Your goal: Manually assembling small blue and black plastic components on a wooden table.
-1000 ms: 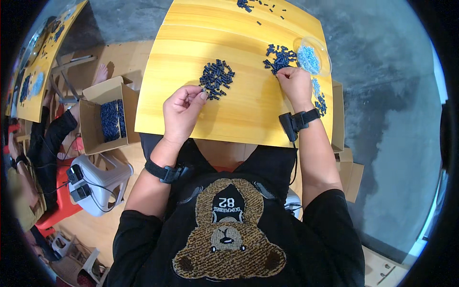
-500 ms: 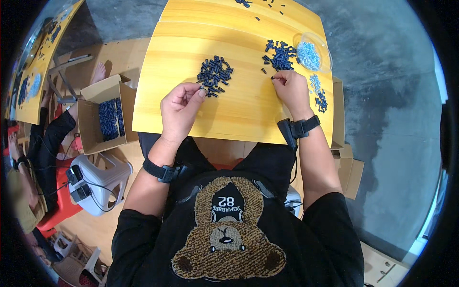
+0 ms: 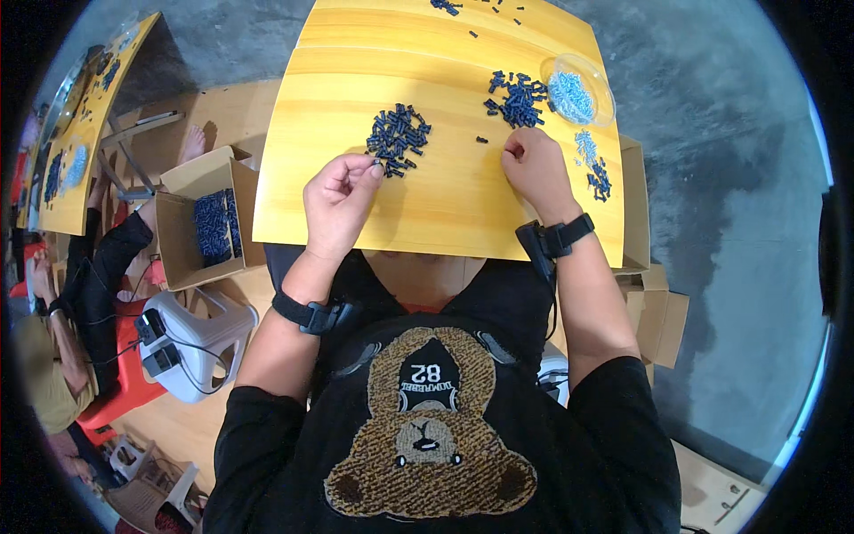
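Note:
My left hand (image 3: 342, 203) is closed, thumb and forefinger pinched on a small black plastic piece (image 3: 376, 163), mostly covered by the fingertips. It rests at the near edge of a pile of small black plastic pieces (image 3: 397, 133) on the yellow table (image 3: 427, 209). My right hand (image 3: 539, 171) is closed too, its fingers curled; whatever they hold is hidden. Just beyond it lies a second pile of black pieces (image 3: 518, 100), with one loose black piece (image 3: 481, 140) to the left of the hand. Both wrists wear black straps.
A clear round dish (image 3: 610, 105) of light-blue small parts (image 3: 571, 96) stands at the far right. Light-blue parts (image 3: 585, 148) and black pieces (image 3: 600, 181) lie near the right edge. An open carton (image 3: 173, 240) of dark pieces, a grey stool (image 3: 206, 343) and another person are at left.
The dark piece seen at my right fingertips no longer shows, and the fingers are curled further in. My left hand keeps its pinch beside the pile. The whole view has shifted slightly.

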Demonstrator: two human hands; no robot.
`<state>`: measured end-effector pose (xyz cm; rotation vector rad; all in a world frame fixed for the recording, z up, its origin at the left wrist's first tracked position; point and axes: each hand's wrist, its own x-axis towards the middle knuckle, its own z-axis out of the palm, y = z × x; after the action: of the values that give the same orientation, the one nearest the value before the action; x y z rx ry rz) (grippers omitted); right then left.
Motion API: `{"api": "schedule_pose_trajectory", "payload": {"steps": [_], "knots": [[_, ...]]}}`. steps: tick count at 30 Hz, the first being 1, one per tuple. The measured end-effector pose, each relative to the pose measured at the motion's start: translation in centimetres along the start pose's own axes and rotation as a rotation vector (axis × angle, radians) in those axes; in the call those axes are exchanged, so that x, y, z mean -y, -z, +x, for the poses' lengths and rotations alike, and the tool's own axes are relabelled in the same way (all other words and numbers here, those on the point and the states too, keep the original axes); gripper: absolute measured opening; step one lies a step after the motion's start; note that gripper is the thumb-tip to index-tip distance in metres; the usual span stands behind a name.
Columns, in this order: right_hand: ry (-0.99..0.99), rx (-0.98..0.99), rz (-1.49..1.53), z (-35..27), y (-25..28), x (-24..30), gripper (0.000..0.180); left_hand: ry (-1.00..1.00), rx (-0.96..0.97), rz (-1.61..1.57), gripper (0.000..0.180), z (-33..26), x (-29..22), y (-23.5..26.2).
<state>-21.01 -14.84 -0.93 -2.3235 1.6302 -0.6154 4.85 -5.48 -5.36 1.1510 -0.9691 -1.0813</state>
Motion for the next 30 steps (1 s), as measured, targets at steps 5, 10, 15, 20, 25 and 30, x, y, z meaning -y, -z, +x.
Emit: {"api": "schedule_pose_trajectory", "payload": {"steps": [5, 10, 15, 20, 25, 30], "knots": [[-0.181, 0.031, 0.298, -2.0, 1.0, 1.6, 0.009, 0.012, 0.004, 0.008, 0.011, 0.5, 0.3, -0.2], [-0.261, 0.043, 0.746, -3.3, 0.6, 2.9, 0.012, 0.001, 0.07, 0.026, 0.012, 0.6, -0.3, -0.7], [-0.265, 0.117, 0.994, -4.2, 0.9, 5.4, 0.011, 0.057, 0.168, 0.082, 0.011, -0.9, -2.8, -2.7], [-0.279, 0.158, 1.237, -4.7, 1.8, 7.5, 0.008, 0.101, 0.326, 0.074, 0.011, -2.1, -4.2, -4.3], [-0.294, 0.144, 1.163, -5.0, 1.7, 7.4, 0.011, 0.151, 0.311, 0.093, 0.01, -2.5, -4.8, -5.1], [-0.29, 0.125, 1.134, -5.2, 1.9, 7.7, 0.01, 0.187, 0.317, 0.129, 0.01, -2.6, -4.9, -5.3]]}}
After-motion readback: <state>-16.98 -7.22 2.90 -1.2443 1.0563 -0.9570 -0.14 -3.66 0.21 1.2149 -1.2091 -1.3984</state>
